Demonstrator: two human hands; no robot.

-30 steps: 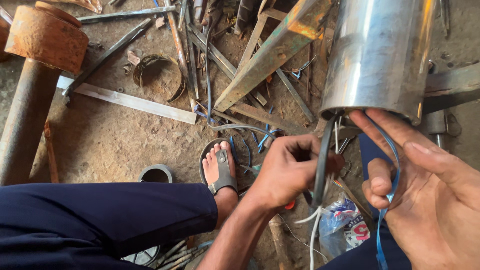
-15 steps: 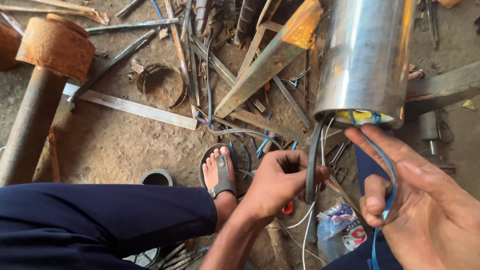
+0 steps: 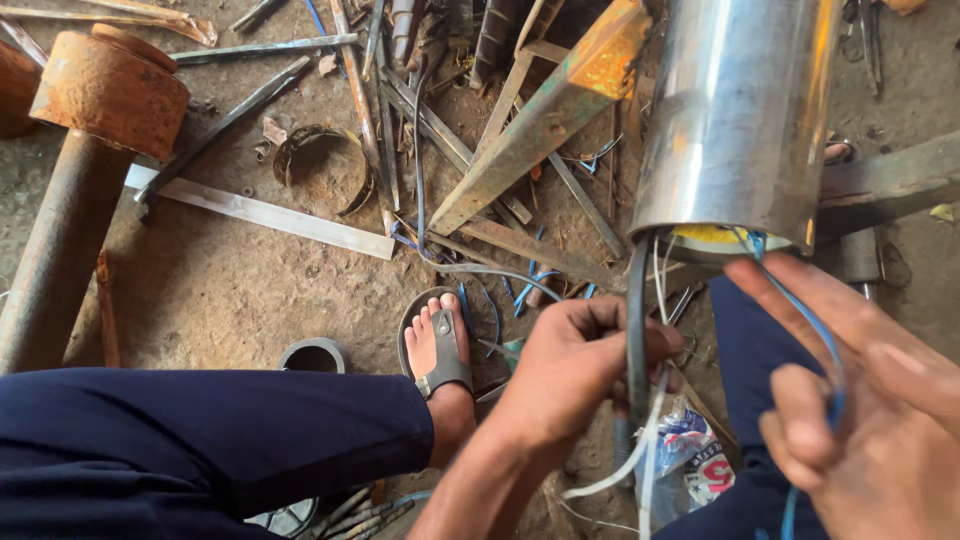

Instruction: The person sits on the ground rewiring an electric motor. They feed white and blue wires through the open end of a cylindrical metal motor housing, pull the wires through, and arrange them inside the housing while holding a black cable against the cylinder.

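A shiny steel cylinder point(image 3: 738, 115) hangs in front of me at the upper right, with wires coming out of its lower end. My left hand point(image 3: 578, 372) is closed around a thick black cable point(image 3: 637, 320) and thin white wires point(image 3: 640, 450) just below the cylinder. My right hand point(image 3: 865, 410) is at the lower right, palm toward me, fingers spread, with a blue wire point(image 3: 820, 345) running from the cylinder across its fingers and down.
My left leg in dark trousers point(image 3: 200, 440) and a sandalled foot point(image 3: 437, 345) rest on the dirt floor. A rusty pipe with a flange point(image 3: 80, 160), a flat steel bar point(image 3: 260, 212), angle irons point(image 3: 540, 120), a metal ring point(image 3: 322, 165) and a plastic bag point(image 3: 690, 450) lie around.
The view has shifted slightly, so the cylinder sits a little higher. My left hand has slid a little down the black cable, and my right hand has dropped lower and opened wider with the blue wire.
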